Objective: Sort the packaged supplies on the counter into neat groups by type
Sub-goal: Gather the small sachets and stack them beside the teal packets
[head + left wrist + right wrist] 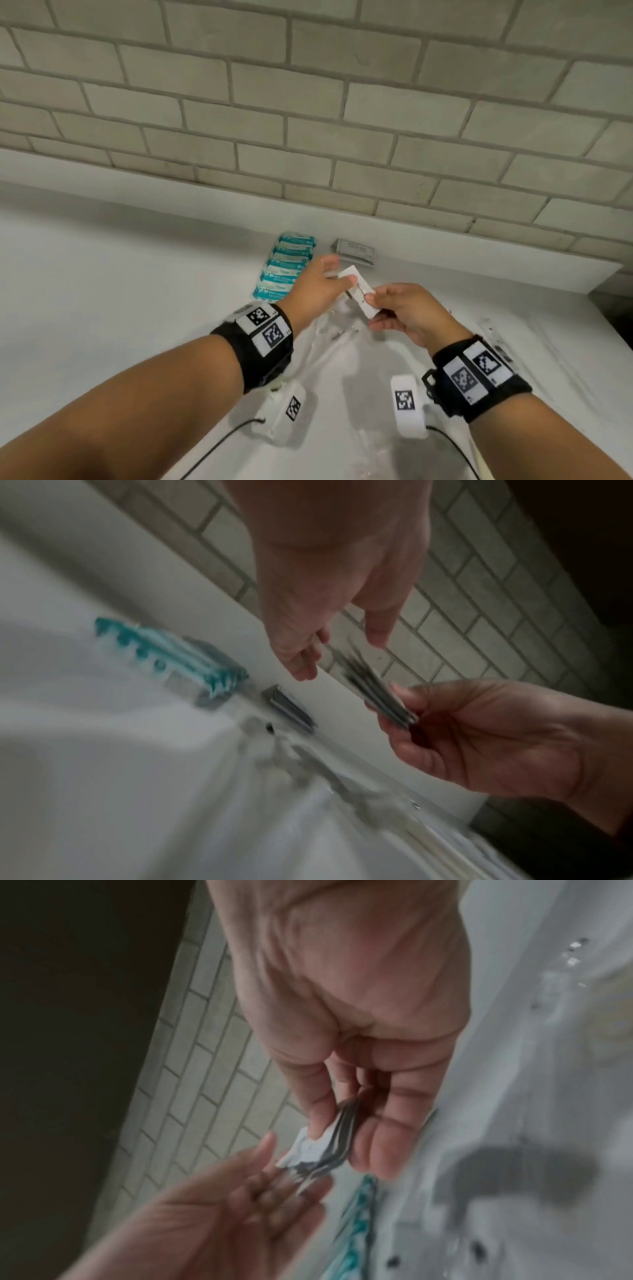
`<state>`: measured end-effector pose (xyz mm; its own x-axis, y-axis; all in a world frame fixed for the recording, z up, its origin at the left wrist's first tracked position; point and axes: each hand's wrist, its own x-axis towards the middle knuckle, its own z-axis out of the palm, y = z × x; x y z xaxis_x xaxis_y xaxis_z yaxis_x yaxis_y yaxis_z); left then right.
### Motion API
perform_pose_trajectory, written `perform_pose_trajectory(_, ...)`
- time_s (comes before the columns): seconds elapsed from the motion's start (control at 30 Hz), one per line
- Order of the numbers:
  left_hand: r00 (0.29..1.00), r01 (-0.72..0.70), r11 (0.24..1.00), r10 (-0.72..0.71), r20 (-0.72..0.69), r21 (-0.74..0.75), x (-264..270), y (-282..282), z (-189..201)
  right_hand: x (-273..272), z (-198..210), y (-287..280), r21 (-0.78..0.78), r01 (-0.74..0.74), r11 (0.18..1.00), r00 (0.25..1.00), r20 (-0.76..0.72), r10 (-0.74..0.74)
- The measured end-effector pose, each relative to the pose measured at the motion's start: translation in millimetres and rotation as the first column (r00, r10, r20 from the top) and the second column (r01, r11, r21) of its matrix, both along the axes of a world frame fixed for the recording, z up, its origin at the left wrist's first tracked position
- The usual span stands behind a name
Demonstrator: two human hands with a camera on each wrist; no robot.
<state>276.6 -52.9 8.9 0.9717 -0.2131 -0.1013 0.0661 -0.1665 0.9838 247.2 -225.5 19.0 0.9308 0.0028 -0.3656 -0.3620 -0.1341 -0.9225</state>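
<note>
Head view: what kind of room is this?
Probably a bathroom or hotel-style vanity. A white counter meets a pale brick-tile wall, and on it lie a row of teal packets, a grey packet stack and clear-wrapped items, seemingly toiletries.

Matt white counter (137, 291), glossy teal plastic pkts (284, 270).

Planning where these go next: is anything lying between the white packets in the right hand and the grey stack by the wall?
Nothing visible. The right hand holds the white packets above the counter; the grey stack lies just beyond, with only bare counter between.
</note>
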Motion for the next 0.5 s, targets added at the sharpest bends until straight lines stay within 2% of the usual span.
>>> perform_pose_trajectory(0.07, 0.981, 0.072, 0.965, -0.114, 0.156, 0.253, 28, 2, 7, 28, -1, -8, -0.138, -0.036, 0.99, 0.999, -0.011, 0.035)
perform_pose_trajectory(0.1, 0.951, 0.11, 0.9, -0.218, 0.218, 0.422, 41, 1, 10, 42, -3, -10, -0.216, -0.055, 0.975, 0.998, -0.024, 0.051)
perform_pose_trajectory(0.17, 0.85, 0.15, 0.687, -0.457, 0.262, 0.711, 64, -6, 11, 71, -13, -11, -0.375, -0.095, 0.922, 0.995, -0.068, 0.075)
perform_pose_trajectory(0.2, 0.803, 0.174, 0.564, -0.556, 0.216, 0.807, 73, -11, 11, 84, -18, -11, -0.444, -0.12, 0.888, 0.992, -0.097, 0.085)
perform_pose_trajectory(0.27, 0.749, 0.209, 0.348, -0.657, 0.079, 0.914, 88, -21, 7, 105, -26, -9, -0.526, -0.172, 0.833, 0.982, -0.158, 0.103)
perform_pose_trajectory(0.3, 0.73, 0.222, 0.267, -0.683, 0.022, 0.938, 95, -26, 2, 112, -29, -10, -0.548, -0.198, 0.813, 0.976, -0.184, 0.113)
perform_pose_trajectory(0.33, 0.713, 0.228, 0.217, -0.701, -0.011, 0.949, 100, -30, -4, 118, -32, -11, -0.567, -0.216, 0.795, 0.972, -0.201, 0.121)
perform_pose_trajectory(0.4, 0.711, 0.222, 0.167, -0.702, -0.043, 0.961, 110, -37, -14, 125, -36, -14, -0.603, -0.226, 0.765, 0.971, -0.203, 0.127)
perform_pose_trajectory(0.5, 0.738, 0.215, 0.152, -0.672, -0.059, 0.965, 121, -45, -21, 125, -30, -16, -0.715, -0.269, 0.646, 0.96, -0.148, 0.236)
